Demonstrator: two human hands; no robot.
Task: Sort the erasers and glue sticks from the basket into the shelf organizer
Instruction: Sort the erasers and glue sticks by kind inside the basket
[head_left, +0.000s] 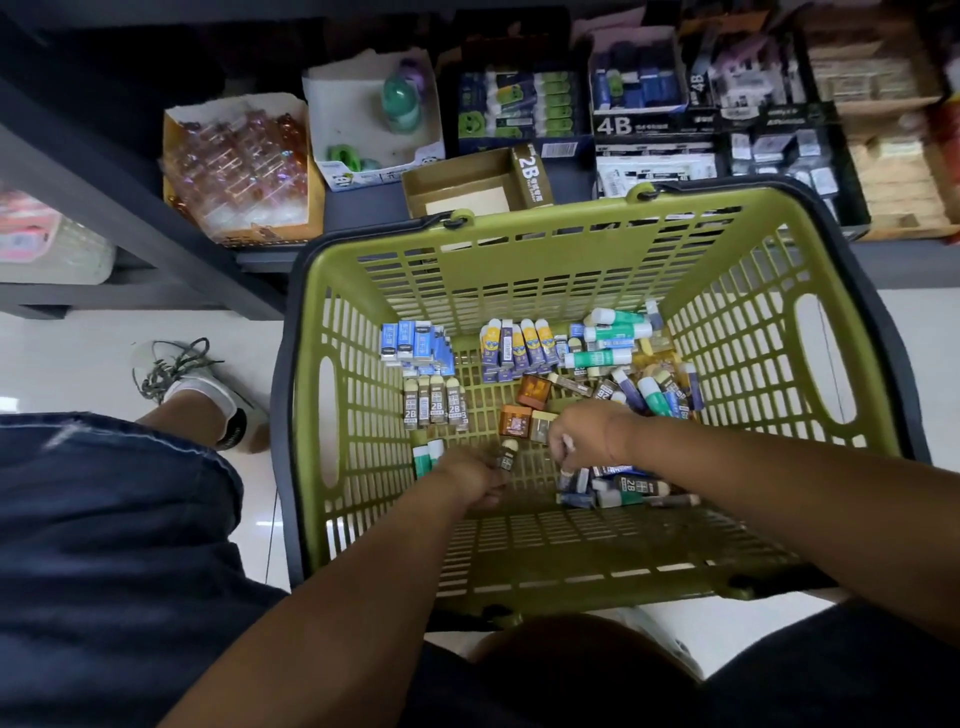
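A green basket (743, 291) stands on the floor below the shelf. Its bottom holds rows of blue erasers (415, 345), purple-and-yellow erasers (517, 348), brown 2B erasers (434, 405), a loose pile of green-and-white glue sticks (608, 338) and mixed erasers at the right. My left hand (475, 480) is inside the basket and pinches a small brown 2B eraser (507, 454). My right hand (582, 434) reaches down beside it, fingers curled over loose erasers (623, 486) near the basket's front; what it holds is hidden.
The shelf organizer behind the basket has an open brown 2B box (467, 187), a green glue stick box (519, 111), 4B eraser boxes (649, 124), a white box (363, 114) and a box of clear packets (239, 166). A shoe (182, 374) rests on the white floor at left.
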